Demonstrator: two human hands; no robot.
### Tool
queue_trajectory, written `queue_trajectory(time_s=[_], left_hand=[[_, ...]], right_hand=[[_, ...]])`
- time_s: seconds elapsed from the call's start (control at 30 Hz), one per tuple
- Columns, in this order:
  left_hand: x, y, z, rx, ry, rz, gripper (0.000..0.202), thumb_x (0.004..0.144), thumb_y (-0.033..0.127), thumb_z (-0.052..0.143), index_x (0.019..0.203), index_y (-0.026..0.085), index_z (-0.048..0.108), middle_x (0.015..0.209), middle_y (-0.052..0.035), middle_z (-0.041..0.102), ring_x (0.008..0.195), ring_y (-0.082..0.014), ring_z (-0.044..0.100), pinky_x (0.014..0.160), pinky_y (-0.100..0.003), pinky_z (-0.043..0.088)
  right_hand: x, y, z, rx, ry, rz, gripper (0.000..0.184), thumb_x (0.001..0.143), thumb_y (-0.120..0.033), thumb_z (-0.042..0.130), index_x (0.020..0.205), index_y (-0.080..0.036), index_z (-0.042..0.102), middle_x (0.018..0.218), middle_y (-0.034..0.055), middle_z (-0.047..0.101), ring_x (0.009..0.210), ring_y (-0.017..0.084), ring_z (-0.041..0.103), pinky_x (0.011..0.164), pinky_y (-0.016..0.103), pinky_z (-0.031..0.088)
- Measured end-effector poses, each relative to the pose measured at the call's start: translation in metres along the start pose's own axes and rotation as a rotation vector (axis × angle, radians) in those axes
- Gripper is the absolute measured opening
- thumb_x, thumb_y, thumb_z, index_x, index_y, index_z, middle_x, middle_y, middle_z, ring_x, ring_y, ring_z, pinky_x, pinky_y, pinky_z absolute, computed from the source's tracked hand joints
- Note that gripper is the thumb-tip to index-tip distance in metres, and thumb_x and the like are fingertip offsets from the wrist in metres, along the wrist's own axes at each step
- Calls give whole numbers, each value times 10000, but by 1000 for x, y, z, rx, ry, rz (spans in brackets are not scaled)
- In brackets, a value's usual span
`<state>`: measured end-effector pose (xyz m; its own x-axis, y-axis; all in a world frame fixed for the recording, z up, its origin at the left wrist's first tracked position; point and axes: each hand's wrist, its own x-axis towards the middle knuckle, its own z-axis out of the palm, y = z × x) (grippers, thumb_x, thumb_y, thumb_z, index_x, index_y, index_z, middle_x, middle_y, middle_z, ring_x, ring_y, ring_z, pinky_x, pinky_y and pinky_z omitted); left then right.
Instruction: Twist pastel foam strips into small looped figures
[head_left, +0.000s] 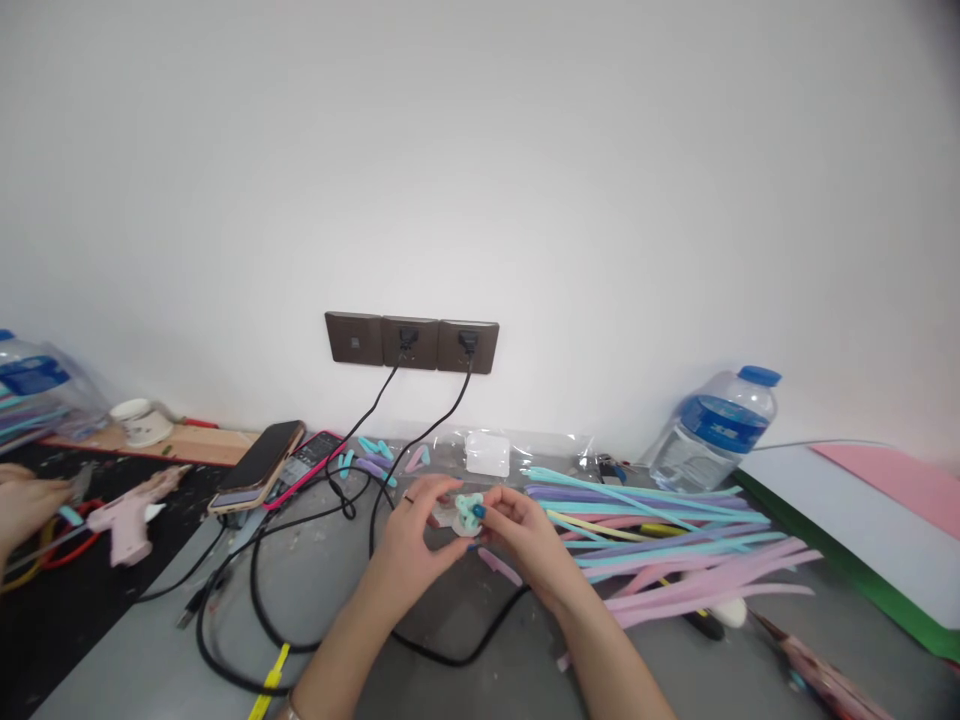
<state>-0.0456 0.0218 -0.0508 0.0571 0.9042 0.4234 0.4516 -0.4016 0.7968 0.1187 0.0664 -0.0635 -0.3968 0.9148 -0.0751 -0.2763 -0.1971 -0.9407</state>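
Observation:
My left hand (417, 530) and my right hand (525, 532) meet over the grey table (352, 600), both pinched on a small mint-green coiled piece (469, 512) held between their fingertips. The right thumb has a blue nail. A short pink strip (499, 566) lies on the table just under the hands. A spread of long pastel strips (660, 540) in mint, purple, pink and yellow lies right of my right hand.
Black cables (300, 560) loop from wall sockets (411, 342) across the table. Two phones (277, 462) lie left. A water bottle (712, 428) rests at right. Another person's hand (22, 505) works beside a pink glue gun (131, 515) at far left.

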Motion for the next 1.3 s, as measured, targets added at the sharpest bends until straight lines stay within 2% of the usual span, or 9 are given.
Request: queue_trajectory(time_s=[0.07,0.2,0.37,0.53,0.73,0.93,1.07,1.17,1.3], left_hand=[[-2,1,2,105,29,69,423,721,65,617,1107,233,571,1143,-84,587,936,-199,601,670,-265,528],[-4,1,4,222,75,154,326,784,47,551,1055,227,576,1012,-54,608,837,-162,626,672,-252,538],[-7,-2,5,347,133,287,352,833,109,541,1165,223,563,1034,-68,628,953,-189,628,786,-288,546],[-6,-5,9,329,166,305,436,822,74,514,1230,225,552,988,-61,630,897,-170,633,778,-274,541],[-4,-6,10,132,117,157,461,772,30,485,1186,195,608,889,-43,617,675,-113,592,630,-222,527],[-1,-5,11,-157,54,0,420,762,90,510,1149,182,647,911,-66,642,821,-163,622,724,-279,535],[0,-4,12,-421,59,-223,402,717,186,617,1117,157,651,933,-75,657,853,-185,631,762,-311,535],[1,-2,11,-565,93,-385,417,672,226,693,1079,146,648,891,-65,672,825,-181,632,781,-321,522],[1,2,9,-713,111,-539,420,653,206,720,1062,162,638,897,-58,680,807,-164,629,713,-271,504]], right_hand=[[1,1,0,15,19,-10,335,623,-399,804,643,-167,562,569,-38,569,521,88,500,539,209,405],[0,1,2,-5,17,-20,336,631,-404,796,612,-172,554,540,-39,543,516,92,475,517,207,370],[1,2,2,-10,11,-33,326,636,-393,797,625,-175,555,556,-32,573,531,101,507,545,217,392],[3,3,4,24,-23,-56,340,620,-401,808,681,-185,553,573,-34,600,553,115,548,577,236,422],[2,1,8,-9,-23,-32,396,580,-441,818,683,-190,530,569,-42,606,526,112,555,559,236,418],[1,-1,6,-54,-9,-70,414,586,-468,804,646,-202,493,531,-52,572,505,113,539,534,236,408],[2,0,6,-85,54,-115,429,572,-501,798,646,-206,496,527,-54,554,513,128,549,540,249,420],[3,4,6,-105,38,-133,394,605,-472,788,685,-207,507,541,-46,583,527,134,559,561,257,429],[3,6,4,-145,8,-135,323,667,-406,760,743,-206,518,548,-38,613,547,136,567,567,254,419]])
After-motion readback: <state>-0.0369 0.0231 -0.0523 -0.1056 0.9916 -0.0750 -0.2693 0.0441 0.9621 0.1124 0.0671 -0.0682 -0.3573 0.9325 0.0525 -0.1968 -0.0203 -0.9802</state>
